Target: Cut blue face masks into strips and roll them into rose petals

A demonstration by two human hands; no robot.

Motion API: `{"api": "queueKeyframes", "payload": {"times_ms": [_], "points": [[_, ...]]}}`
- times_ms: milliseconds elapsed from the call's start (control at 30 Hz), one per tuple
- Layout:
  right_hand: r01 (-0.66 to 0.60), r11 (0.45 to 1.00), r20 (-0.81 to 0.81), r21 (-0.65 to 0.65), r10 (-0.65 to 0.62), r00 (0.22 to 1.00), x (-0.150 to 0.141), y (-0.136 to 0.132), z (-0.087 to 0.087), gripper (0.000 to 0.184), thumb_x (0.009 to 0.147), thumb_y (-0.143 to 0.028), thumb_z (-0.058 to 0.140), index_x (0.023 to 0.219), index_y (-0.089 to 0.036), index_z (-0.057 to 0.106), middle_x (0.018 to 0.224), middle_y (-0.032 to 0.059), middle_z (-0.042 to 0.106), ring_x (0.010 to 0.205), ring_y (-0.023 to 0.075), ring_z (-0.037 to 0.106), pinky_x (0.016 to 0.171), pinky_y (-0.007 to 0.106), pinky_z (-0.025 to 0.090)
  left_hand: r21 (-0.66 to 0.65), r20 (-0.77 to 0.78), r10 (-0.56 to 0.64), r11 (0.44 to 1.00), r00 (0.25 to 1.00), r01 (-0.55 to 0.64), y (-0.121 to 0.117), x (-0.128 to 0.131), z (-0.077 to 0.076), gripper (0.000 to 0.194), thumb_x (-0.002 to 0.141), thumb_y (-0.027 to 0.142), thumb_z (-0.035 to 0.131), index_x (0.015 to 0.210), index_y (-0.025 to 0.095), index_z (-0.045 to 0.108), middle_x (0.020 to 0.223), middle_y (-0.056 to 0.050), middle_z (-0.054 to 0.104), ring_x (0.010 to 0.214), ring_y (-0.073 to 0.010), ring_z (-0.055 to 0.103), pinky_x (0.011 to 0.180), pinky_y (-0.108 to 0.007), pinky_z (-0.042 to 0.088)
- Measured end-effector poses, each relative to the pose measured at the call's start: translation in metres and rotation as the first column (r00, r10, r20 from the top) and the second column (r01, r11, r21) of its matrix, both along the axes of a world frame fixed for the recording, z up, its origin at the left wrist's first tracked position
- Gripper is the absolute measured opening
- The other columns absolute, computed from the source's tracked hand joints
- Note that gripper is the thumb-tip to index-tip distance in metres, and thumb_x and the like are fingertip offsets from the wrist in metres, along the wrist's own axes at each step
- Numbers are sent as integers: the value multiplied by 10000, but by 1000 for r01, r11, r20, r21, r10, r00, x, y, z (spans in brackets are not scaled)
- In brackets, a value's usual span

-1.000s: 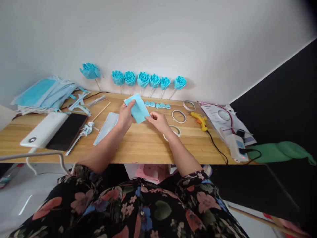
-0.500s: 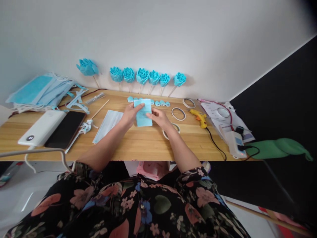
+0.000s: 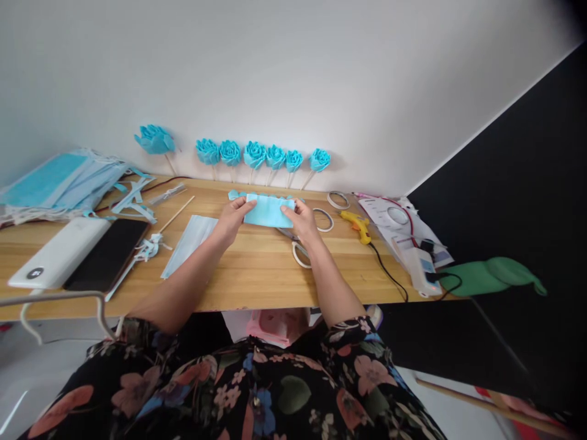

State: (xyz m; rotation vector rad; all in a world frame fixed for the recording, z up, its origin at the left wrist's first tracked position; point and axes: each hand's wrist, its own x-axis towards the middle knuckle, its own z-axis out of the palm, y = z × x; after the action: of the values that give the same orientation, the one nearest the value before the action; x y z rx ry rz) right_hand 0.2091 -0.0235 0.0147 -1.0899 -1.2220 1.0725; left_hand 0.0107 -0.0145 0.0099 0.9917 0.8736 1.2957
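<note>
Both hands hold one light blue sheet of mask fabric [image 3: 268, 211] just above the wooden table [image 3: 247, 269], stretched sideways between them. My left hand [image 3: 233, 218] pinches its left edge and my right hand [image 3: 301, 219] pinches its right edge. Small blue rolled pieces [image 3: 235, 195] lie just behind the sheet, partly hidden by it. A flat pale blue mask layer [image 3: 189, 239] lies to the left of my left forearm.
Several blue fabric roses on sticks [image 3: 254, 155] lean on the wall. A stack of masks [image 3: 55, 183], a white power bank [image 3: 57, 252] and a black phone [image 3: 109, 253] lie left. Tape rings [image 3: 323, 219], a yellow glue gun [image 3: 356, 224] and a power strip [image 3: 419, 269] lie right.
The sheet went from tilted and raised, to upright, to lying wide between both hands. My right hand shifted from its lower edge to its right end. The view drifted left.
</note>
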Motion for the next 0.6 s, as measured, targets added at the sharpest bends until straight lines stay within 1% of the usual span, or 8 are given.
{"api": "queueKeyframes", "payload": {"times_ms": [67, 200, 333, 400, 500, 600], "points": [[-27, 1000, 4, 0, 27, 1000, -1, -1, -2, 351, 683, -487, 809, 814, -225, 615, 712, -42, 544, 660, 118, 466, 601, 245, 405, 10, -13, 9, 1000, 1000, -9, 1, -2, 1, 366, 673, 491, 862, 770, 182, 693, 691, 6, 617, 636, -130, 530, 586, -246, 416], [-36, 999, 12, 9, 36, 999, 0, -1, -1, 361, 692, -508, 800, 806, -224, 609, 704, -42, 545, 672, 120, 466, 616, 251, 410, 17, -57, 79, 997, 995, -79, 2, -6, 4, 405, 602, 493, 901, 704, 173, 674, 690, 10, 625, 628, -116, 512, 605, -245, 412], [9, 1000, 103, 11, -10, 995, 3, 0, 3, 415, 724, -580, 749, 684, -233, 527, 631, -47, 444, 626, 119, 397, 587, 266, 366, 13, -54, 134, 991, 990, -133, 3, -7, 6, 422, 566, 499, 914, 683, 177, 667, 680, 17, 625, 628, -114, 505, 604, -245, 411], [24, 1000, 129, 13, -25, 991, 4, 0, 3, 433, 726, -601, 739, 669, -237, 512, 617, -47, 422, 614, 122, 381, 576, 272, 355, 13, -33, 154, 988, 988, -154, 4, -7, 5, 424, 552, 492, 921, 668, 179, 661, 673, 17, 620, 618, -112, 498, 590, -244, 405], [28, 999, 135, 33, -32, 990, 3, 0, 3, 429, 722, -610, 739, 685, -239, 526, 621, -42, 429, 625, 129, 391, 590, 278, 377, 29, -27, 174, 984, 984, -174, 6, -6, 3, 404, 581, 477, 914, 658, 182, 648, 660, 18, 602, 599, -110, 487, 568, -247, 390], [32, 999, 146, 34, -37, 989, 3, -1, 4, 443, 718, -627, 728, 685, -242, 514, 624, -39, 420, 629, 134, 392, 597, 281, 382, 45, -51, 170, 985, 984, -168, 7, -7, 2, 378, 622, 462, 899, 660, 188, 642, 644, 23, 582, 586, -110, 481, 560, -248, 382]]}}
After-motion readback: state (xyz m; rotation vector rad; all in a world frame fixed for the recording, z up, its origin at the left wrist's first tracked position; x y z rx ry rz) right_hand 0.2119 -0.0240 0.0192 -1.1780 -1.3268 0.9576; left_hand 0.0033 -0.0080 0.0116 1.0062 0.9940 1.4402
